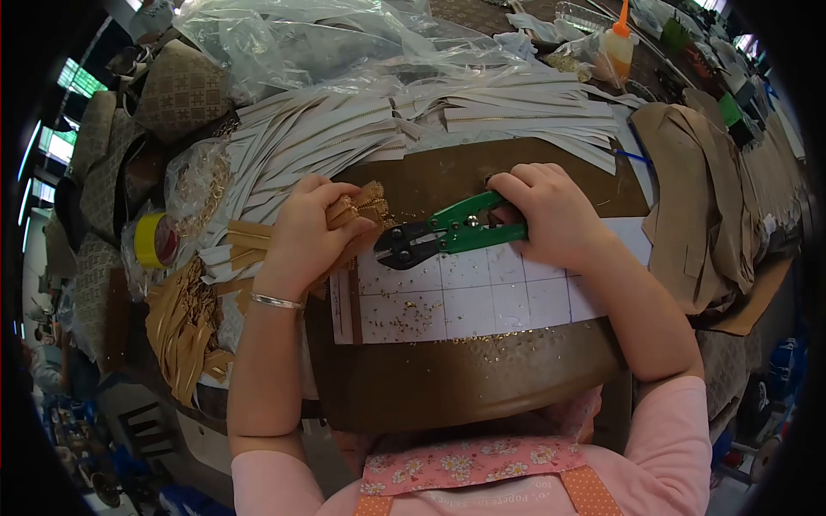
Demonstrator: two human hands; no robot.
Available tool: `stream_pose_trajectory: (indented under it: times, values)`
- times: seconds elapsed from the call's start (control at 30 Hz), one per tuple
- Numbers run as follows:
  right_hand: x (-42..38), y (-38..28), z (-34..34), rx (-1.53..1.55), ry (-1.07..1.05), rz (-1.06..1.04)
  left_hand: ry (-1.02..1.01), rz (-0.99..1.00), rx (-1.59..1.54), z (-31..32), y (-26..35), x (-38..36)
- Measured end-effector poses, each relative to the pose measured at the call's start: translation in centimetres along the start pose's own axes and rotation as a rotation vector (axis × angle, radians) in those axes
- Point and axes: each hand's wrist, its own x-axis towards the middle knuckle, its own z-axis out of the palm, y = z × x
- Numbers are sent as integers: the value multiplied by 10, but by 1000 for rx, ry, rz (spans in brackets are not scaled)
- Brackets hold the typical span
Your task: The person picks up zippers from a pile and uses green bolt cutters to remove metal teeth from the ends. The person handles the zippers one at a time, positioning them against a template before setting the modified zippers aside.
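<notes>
The far ends of the tan zipper strips (366,206) are partly hidden by the left hand (314,232), so how many are held cannot be told. The strips are pinched by the left hand's closed grip, between thumb and fingers, with their gold-toothed ends poking out near the black head of the green-handled cutter (452,230). The cutter's handles are partly covered by the right hand (546,211), and its grip is curled around them, with the handles spread a little apart. Whether the cutter's tip is touched by the strips is hard to make out. Both arms are bent at the elbow and reached forward, and the hands are turned in toward each other. The cutter is held slanted over a white sheet with a drawn grid (508,292), which is partly covered by it. Tiny gold bits (413,318) are scattered on the sheet and on the brown curved worktop (482,378). White zipper strips (318,138) are spread behind, their far ends covered by crinkly clear plastic (292,43).
</notes>
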Motion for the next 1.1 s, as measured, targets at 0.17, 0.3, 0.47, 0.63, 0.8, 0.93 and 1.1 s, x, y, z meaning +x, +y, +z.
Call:
stream_pose_trajectory:
  times: [0.17, 0.3, 0.47, 0.63, 0.8, 0.93, 1.1]
  values:
    - [-1, -1, 0, -3, 19, 1, 83, 62, -106, 4, -8, -2]
    - [-1, -1, -1, 17, 17, 1, -19, -155, -155, -7, 3, -6]
    - [-2, -6, 1, 34, 85, 73, 105, 151, -342, -8, 3, -19]
    - [-2, -11, 0, 62, 98, 120, 55, 198, -377, -11, 4, -23]
    - [-2, -10, 2, 79, 95, 157, -3, 13, -493, -13, 5, -27]
    - [-2, -10, 1, 77, 84, 170, -10, -3, -549, -13, 0, -27]
    - [-2, -9, 3, 78, 94, 162, -59, 106, -645, -13, -3, -27]
